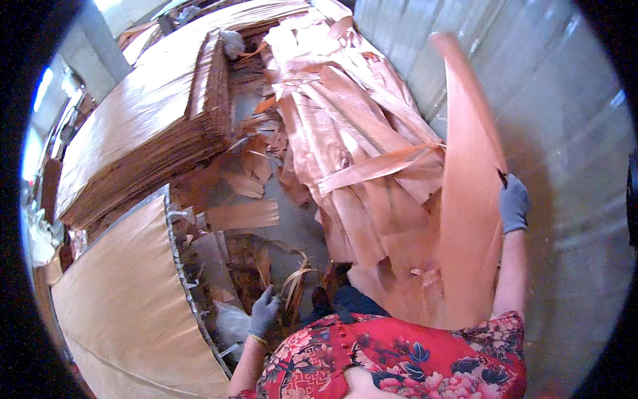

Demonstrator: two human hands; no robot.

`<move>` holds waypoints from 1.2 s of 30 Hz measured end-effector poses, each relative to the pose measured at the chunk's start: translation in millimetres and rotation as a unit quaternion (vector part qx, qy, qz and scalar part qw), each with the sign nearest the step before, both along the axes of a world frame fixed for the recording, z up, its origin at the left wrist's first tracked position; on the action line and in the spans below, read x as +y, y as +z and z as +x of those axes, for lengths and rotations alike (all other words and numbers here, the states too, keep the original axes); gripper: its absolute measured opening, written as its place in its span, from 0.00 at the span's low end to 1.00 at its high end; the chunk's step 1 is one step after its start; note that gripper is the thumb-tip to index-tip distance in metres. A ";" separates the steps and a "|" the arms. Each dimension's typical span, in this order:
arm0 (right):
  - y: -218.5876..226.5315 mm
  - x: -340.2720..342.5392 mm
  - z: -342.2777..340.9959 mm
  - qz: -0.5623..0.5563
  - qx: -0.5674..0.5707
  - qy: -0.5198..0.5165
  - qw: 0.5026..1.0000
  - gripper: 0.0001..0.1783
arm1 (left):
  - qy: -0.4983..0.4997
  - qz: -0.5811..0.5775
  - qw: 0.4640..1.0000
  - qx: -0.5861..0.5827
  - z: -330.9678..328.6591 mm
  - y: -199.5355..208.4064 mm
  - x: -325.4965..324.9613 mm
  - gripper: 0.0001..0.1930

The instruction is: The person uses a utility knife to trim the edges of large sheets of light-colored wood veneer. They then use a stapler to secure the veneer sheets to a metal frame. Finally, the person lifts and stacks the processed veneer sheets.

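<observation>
In my right hand (514, 203), which wears a grey glove, is the edge of a long reddish-brown wood veneer strip (470, 166). The fingers are closed on its right edge, beside a dark torn notch. The strip stands tall and slightly curved, its lower end close against my body. My left hand (264, 312), also gloved in grey, is low on the left with its fingers stretched out and nothing in them. It is nearest to a clear plastic bag (232, 324) and some thin curled veneer scraps (297, 282).
A long heap of loose veneer strips (345, 133) lies ahead, along a grey metal wall (565, 133). Tall veneer stacks (133, 126) stand at the far left. Closer on the left is a wide tan sheet-topped surface (126, 286). Broken veneer pieces (242, 214) litter the floor between.
</observation>
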State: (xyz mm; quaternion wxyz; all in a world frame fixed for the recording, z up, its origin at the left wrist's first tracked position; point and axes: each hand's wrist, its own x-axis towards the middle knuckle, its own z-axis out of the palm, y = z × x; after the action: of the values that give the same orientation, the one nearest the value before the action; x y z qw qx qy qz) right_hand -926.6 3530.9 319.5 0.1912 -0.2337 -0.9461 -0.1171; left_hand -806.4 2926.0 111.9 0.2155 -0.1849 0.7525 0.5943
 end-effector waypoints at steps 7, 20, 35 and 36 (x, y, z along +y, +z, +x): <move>-130.6 -34.4 -128.0 -0.071 -0.114 0.054 0.989 0.09 | -0.053 -0.294 0.954 0.022 48.2 66.4 7.7 0.26; -235.1 -15.4 -129.1 -0.303 -0.183 0.096 0.931 0.23 | 0.168 -0.103 0.971 -0.136 156.2 69.7 28.5 0.31; -132.8 -366.1 80.6 -0.604 -0.487 0.221 0.591 0.16 | 0.285 0.108 0.951 -0.060 256.7 44.3 24.7 0.31; -136.5 -380.3 85.2 -0.607 -0.501 0.225 0.575 0.15 | 0.320 0.105 0.939 -0.064 277.5 39.8 23.3 0.31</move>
State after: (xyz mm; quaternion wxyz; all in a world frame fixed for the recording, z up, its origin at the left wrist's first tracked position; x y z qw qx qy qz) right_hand -841.4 3150.6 183.0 -0.4799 0.0208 -0.7629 0.4327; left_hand -528.8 2949.3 151.8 0.0795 -0.4300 0.5713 0.6946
